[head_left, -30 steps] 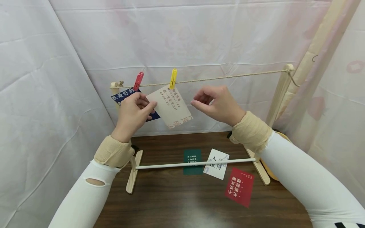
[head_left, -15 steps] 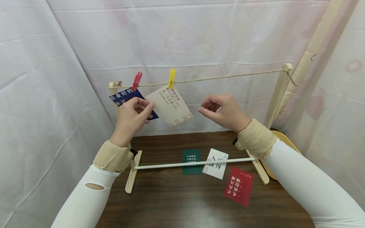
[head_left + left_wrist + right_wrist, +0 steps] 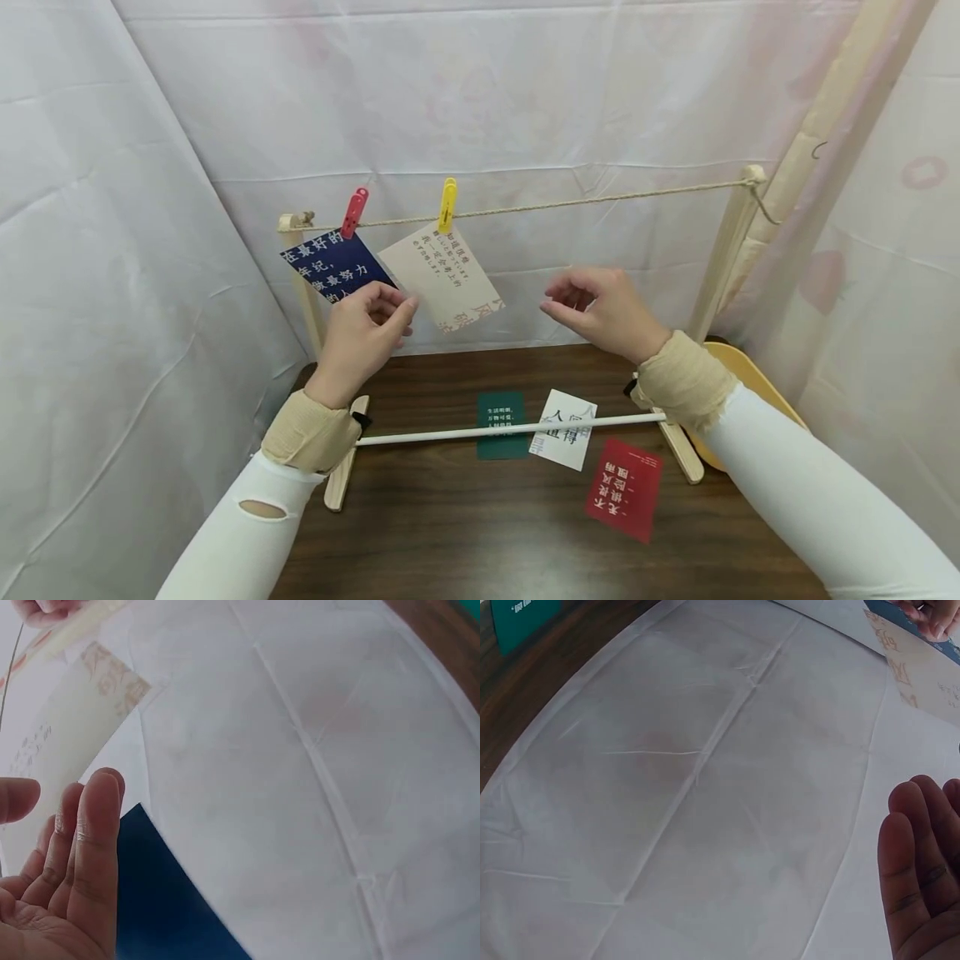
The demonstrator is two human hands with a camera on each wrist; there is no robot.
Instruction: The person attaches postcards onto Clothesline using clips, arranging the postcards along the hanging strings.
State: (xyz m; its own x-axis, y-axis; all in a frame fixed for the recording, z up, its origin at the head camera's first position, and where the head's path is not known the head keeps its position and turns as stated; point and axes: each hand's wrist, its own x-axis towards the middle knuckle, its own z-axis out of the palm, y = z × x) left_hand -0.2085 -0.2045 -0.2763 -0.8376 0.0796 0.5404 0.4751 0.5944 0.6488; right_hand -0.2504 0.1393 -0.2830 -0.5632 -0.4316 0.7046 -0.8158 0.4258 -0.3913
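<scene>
A navy card (image 3: 330, 262) with pale writing hangs tilted from the twine (image 3: 600, 199) under a red clothespin (image 3: 355, 213). Beside it a cream card (image 3: 442, 279) hangs slanted below a yellow clothespin (image 3: 447, 206). My left hand (image 3: 363, 333) is in front of the navy card's lower corner, hiding part of it. In the left wrist view, thumb and fingers (image 3: 96, 847) stand apart with nothing held between them. My right hand (image 3: 609, 310) hovers to the right of the cream card, fingers loosely bent and holding nothing.
Green (image 3: 501, 408), white (image 3: 558, 456) and red (image 3: 624, 492) cards lie on the dark wooden table (image 3: 450, 533). A white rod (image 3: 427, 436) joins the feet of the wooden stand (image 3: 723, 258). Behind the right post sits a yellow tray (image 3: 750, 375). Pale curtains surround the table.
Both hands have come down, the right one also drifting away to the right. More of the navy card's writing shows now. Both cards still hang from their clothespins.
</scene>
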